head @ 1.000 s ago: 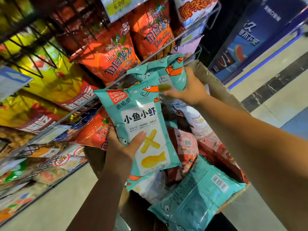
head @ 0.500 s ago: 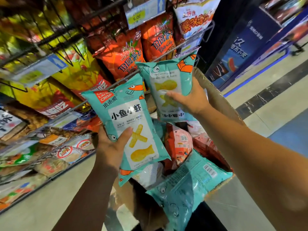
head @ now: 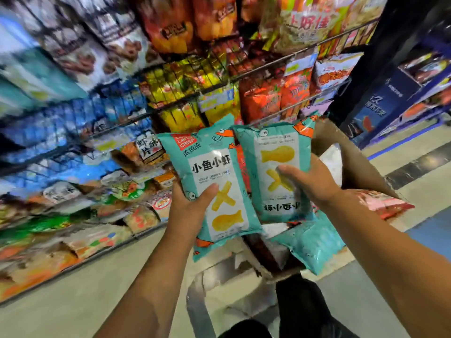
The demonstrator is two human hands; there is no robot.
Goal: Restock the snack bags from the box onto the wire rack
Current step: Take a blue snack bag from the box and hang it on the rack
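Observation:
My left hand [head: 191, 203] grips an upright teal snack bag [head: 212, 167] by its lower left edge, thumb across the front. Beside it, my right hand [head: 310, 179] holds a second teal snack bag [head: 275, 152] turned upside down. Both bags hang in the air above the open cardboard box [head: 353, 162], in front of the wire rack [head: 256, 71]. Another teal bag [head: 314, 242] and a red bag [head: 383, 203] lie in the box.
The wire rack's tiers are packed with orange, yellow and blue snack bags, blurred at the left. Pale floor [head: 61, 301] stretches below the rack. A blue display stand [head: 390, 98] stands at the right, behind the box.
The view has swung up and left, showing higher rack tiers. Both hands have lifted their teal bags away from the box, and the two bags have come closer side by side.

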